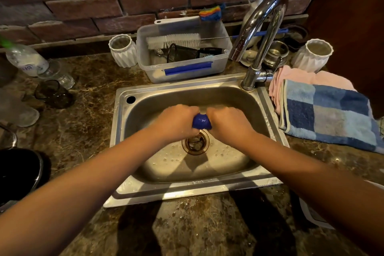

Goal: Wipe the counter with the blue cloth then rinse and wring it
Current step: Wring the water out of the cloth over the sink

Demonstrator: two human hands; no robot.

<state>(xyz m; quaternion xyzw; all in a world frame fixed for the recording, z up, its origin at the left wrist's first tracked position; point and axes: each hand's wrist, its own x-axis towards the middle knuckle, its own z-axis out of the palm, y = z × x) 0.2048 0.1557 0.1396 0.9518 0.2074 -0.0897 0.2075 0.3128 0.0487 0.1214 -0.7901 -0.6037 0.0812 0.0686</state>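
Over the steel sink [124, 131], above its drain [195, 143], the left hand [176, 121] and right hand [227, 121] each keep a clenched grip on the balled blue cloth [201, 121]; beyond, the chrome faucet [261, 33] at the table's back edge

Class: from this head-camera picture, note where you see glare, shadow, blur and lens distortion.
Head view: glare streaks the curved faucet and the sink front rim; both forearms cast dark shadows on the near counter; the bottle at far left is blurred; wide-angle bending curves the brick wall.
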